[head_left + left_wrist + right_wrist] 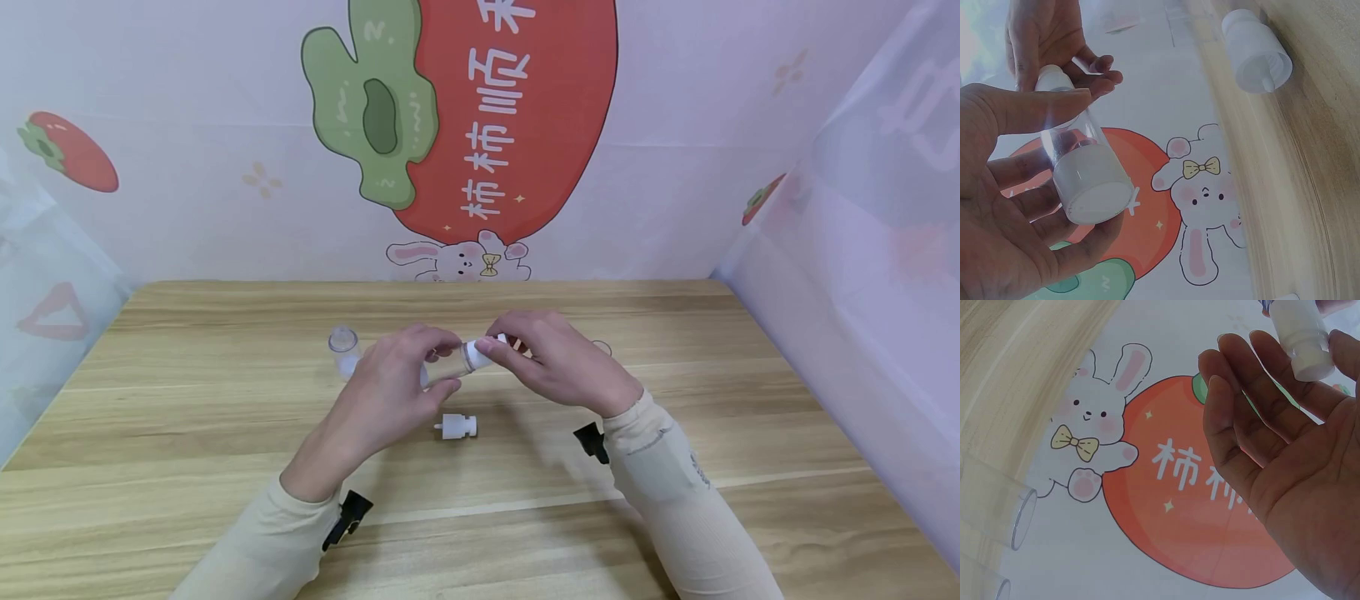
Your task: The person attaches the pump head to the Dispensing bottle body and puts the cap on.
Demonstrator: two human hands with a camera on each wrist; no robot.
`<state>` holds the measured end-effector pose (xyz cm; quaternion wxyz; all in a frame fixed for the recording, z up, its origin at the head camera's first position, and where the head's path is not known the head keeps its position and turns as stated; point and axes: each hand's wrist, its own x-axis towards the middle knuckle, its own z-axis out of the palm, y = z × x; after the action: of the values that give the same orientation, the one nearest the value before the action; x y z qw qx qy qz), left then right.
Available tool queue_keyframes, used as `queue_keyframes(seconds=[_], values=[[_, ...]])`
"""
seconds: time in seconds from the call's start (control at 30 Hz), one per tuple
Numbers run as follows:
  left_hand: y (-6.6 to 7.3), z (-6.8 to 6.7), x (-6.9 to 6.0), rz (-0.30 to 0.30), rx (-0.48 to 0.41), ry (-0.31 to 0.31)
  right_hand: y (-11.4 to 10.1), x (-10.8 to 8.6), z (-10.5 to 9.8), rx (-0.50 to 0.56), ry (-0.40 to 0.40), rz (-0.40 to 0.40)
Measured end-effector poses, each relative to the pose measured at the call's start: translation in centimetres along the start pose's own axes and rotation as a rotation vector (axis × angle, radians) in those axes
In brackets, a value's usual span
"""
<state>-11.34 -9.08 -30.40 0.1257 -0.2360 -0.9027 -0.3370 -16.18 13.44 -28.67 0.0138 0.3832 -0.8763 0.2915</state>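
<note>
- 1 loose pump (456, 427) nearest, on its side on the bench (465, 550), thin stem out one end; prob. light, stiff plastic. Pick up by the fat collar, not the stem.
- L hand (393, 383): thumb + fingers round the clear bottle (1093, 181), which is held up off the bench, tilted, approx. mid-bench. R hand (558, 358): thumb + fingers pinching the white top (483, 352) at its other end. Seated or just resting on the neck: can't tell.
- Handling (my est.): bottle light, rigid, slick-walled; body may spin in the fingers if the top is twisted. Best hold = full wrap, low on the body, w/ fingertips on the collar. Clear wall could scratch or crack if dropped.
- Bottle contents: mid section see-thru, nothing obvious in it; lower part white, fill vs. moulded base unclear.
- Further L: 2nd bottle (343, 340), mouth uncovered, looks upright; whitish lower down, contents n/a from here.
- Far side, past R hand: 2 clear sleeves (997, 509), open ends showing, no contents visible. Thin-walled, so prob. easy to squash; light grip.
</note>
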Motion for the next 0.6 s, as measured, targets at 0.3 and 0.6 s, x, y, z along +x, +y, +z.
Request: queue_keyframes(seconds=[0.3, 0.6], values=[[-0.02, -0.19, 0.06, -0.015, -0.006, 0.007, 0.06, -0.37, -0.26, 0.021, 0.044, -0.022], [-0.22, -0.37, 0.19, -0.028, -0.071, 0.001, 0.10, -0.21, -0.28, 0.062, 0.151, -0.207]])
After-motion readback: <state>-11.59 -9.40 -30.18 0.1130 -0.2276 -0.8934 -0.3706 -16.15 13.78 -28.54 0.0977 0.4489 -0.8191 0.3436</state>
